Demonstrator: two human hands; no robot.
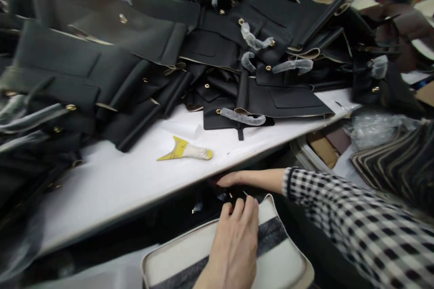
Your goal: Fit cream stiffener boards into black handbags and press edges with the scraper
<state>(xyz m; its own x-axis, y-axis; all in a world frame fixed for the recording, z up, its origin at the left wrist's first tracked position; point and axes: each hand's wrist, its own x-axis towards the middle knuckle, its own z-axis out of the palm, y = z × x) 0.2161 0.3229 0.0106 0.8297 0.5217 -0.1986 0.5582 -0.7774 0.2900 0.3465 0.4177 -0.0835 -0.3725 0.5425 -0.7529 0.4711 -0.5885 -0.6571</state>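
My left hand (235,239) is closed over the upper edge of a cream bag piece (274,253) with a dark band across it, which looks like the backing side of a bag. The piece lies low in front of me, beside the table edge. From the right, in a black-and-white checked sleeve, my right hand (228,179) reaches into the dark space at the table's edge. Its fingers are hidden there, so what it touches does not show. Small metal fittings glint in the dark just below it.
Black unfinished bags (217,49) with gold fittings and plastic-wrapped handles pile up across the white table (135,189). A yellow forked template (185,150) lies near the front edge. Stacked dark panels (389,162) and crumpled clear plastic (376,126) are at right.
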